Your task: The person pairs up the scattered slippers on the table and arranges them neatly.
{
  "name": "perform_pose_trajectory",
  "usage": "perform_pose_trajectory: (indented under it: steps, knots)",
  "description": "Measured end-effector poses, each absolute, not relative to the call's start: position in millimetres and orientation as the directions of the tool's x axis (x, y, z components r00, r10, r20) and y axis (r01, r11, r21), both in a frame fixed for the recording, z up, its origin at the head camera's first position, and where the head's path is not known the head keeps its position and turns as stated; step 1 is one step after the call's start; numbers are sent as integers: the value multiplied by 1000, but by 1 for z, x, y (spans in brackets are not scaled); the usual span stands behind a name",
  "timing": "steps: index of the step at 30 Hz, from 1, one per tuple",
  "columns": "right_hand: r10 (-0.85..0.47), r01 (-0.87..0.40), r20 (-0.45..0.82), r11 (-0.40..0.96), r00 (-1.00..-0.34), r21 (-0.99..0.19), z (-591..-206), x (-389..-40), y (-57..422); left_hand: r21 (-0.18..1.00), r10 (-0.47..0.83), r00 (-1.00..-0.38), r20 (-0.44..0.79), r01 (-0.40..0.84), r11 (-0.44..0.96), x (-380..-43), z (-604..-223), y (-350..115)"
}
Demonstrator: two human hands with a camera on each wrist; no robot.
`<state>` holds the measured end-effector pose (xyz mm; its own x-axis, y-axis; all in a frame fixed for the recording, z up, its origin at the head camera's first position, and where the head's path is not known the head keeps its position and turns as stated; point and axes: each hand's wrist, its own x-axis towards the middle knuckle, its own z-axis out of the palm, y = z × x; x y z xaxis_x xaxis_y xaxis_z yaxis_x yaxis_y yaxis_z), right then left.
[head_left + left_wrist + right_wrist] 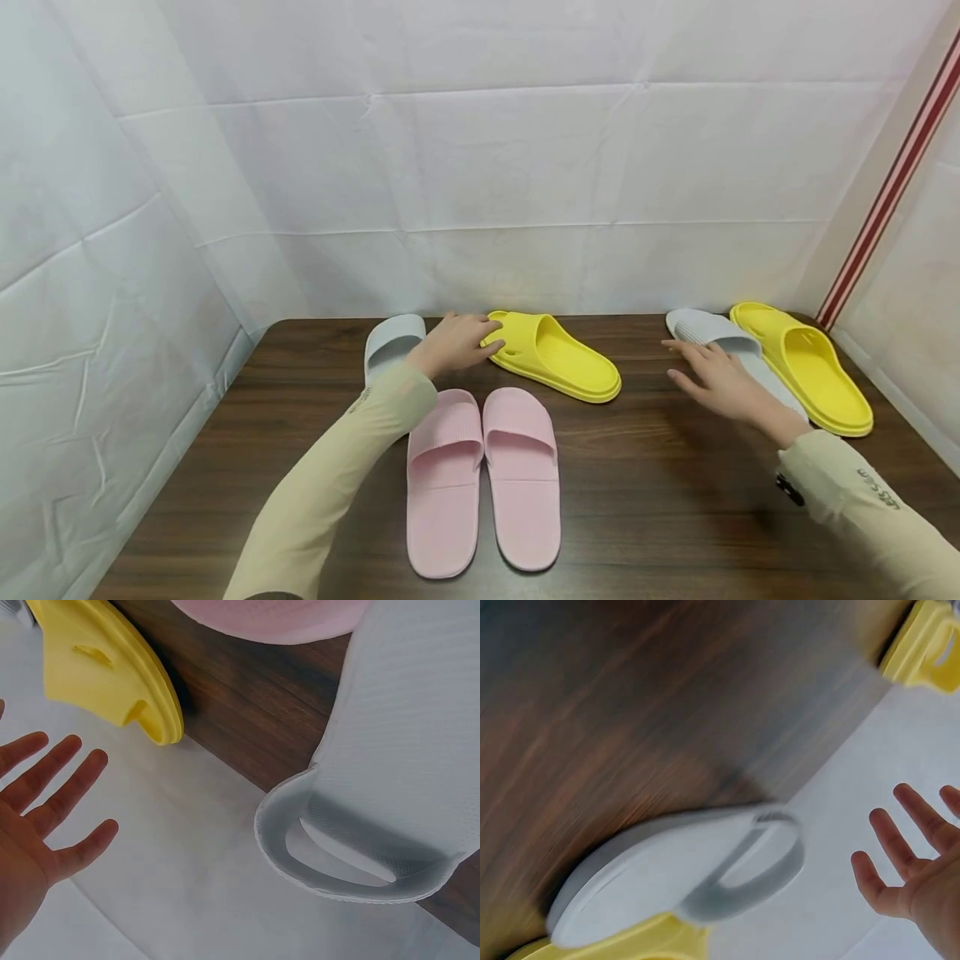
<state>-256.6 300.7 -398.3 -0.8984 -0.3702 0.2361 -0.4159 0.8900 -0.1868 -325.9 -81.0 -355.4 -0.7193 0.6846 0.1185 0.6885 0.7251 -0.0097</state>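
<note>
"Nearest entry?"

"One pair, pink ribbed-strap slides (443, 512), side by side, toes to the far side, on a dark wood-grain table (637, 517)."

"Hands?"

"Two, bare, pale-sleeved. Right hand (716, 379): fingers spread, gripping nothing, over the right grey slide (776, 387). Left hand (453, 342): fingers likewise spread and gripping nothing, between the left grey slide (393, 333) and the middle yellow slide (577, 362)."

"Placement of the greys?"

"Left one: far left, toe to the far edge, partly hidden by the left sleeve (322, 483). Right one: far right, toe pointing far left."

"Yellows?"

"Middle: vented strap, toe to the far left, heel to the near right. Right yellow slide (821, 379): outermost, just beside its grey neighbour, similarly slanted."

"Farthest?"

"Creased white cloth (487, 167); red-striped strip (892, 187), far right."
</note>
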Motion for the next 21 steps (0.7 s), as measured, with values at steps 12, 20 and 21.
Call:
perform_pose_trajectory:
  steps: [12, 20, 21]
  knots:
    - [-303, -365, 278, 908, -911, -207, -390, -261, 346, -11, 643, -764, 49, 644, 765, -341, -357, -69]
    - [-288, -348, 337, 928, -896, -131, -388, -270, 374, -8, 642, -765, 47, 643, 766, -347, -361, -57]
    - [-286, -344, 337, 931, -897, -125, -387, -271, 378, -5, 642, -765, 45, 642, 766, -347, -362, -56]
